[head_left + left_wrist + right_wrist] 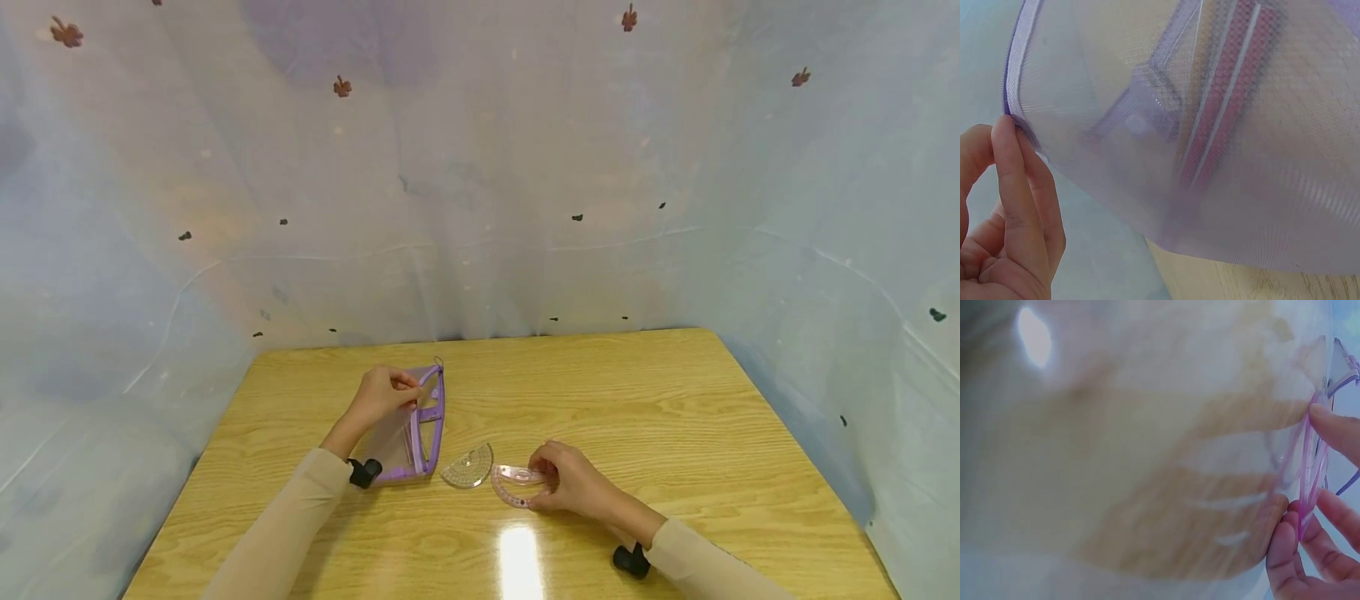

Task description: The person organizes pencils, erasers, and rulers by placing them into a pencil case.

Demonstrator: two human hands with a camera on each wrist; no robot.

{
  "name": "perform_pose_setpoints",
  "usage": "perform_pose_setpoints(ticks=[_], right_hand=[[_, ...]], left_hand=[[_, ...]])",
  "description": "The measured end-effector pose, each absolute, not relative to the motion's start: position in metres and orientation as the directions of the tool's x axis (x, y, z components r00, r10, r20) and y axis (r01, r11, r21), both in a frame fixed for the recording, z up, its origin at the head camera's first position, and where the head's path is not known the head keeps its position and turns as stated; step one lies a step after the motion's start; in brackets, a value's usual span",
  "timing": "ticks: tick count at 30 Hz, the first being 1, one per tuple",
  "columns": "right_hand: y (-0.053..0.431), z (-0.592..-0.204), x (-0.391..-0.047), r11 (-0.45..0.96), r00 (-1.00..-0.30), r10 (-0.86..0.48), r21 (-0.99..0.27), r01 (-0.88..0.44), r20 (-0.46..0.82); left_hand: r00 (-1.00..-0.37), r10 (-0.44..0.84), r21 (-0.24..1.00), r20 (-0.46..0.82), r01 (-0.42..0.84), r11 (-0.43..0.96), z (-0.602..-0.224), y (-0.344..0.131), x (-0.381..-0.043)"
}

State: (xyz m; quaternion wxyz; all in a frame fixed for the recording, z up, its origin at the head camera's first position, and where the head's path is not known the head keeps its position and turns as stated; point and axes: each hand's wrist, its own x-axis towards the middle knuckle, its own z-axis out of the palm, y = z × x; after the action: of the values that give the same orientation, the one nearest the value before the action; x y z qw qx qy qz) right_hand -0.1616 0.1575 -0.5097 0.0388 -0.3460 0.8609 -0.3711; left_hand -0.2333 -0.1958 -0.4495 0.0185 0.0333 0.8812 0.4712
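Thumb and fingertips of my left hand (378,396) pinch the zip edge of a see-through purple mesh pencil case (438,429) on the left half of the table. The case gapes along its zippered side. Through its mesh, the left wrist view shows long red sticks with pale stripes (1225,100). My right hand (576,483) holds a pink-tinted transparent protractor (507,495) by its right end; in the right wrist view it stands edge-on between thumb and fingers. Between case and right hand lies a clear half-round protractor (468,468), touched by neither hand.
The wood-grain table (615,392) has its far edge against a pale patterned cloth (487,167) that hangs behind and on both sides. Light glares off the tabletop near the front. A black wrist camera (632,561) sits on the right wrist.
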Motion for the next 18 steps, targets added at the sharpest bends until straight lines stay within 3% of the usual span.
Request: perform_pose_setpoints(ticks=[18], right_hand=[[0.168,-0.509,-0.174,0.409,-0.789,-0.612,-0.837,-0.364,0.044]], left_hand=[[-0.998,0.066,0.835,-0.015,0.024,0.550,-0.447,-0.196,-0.233]])
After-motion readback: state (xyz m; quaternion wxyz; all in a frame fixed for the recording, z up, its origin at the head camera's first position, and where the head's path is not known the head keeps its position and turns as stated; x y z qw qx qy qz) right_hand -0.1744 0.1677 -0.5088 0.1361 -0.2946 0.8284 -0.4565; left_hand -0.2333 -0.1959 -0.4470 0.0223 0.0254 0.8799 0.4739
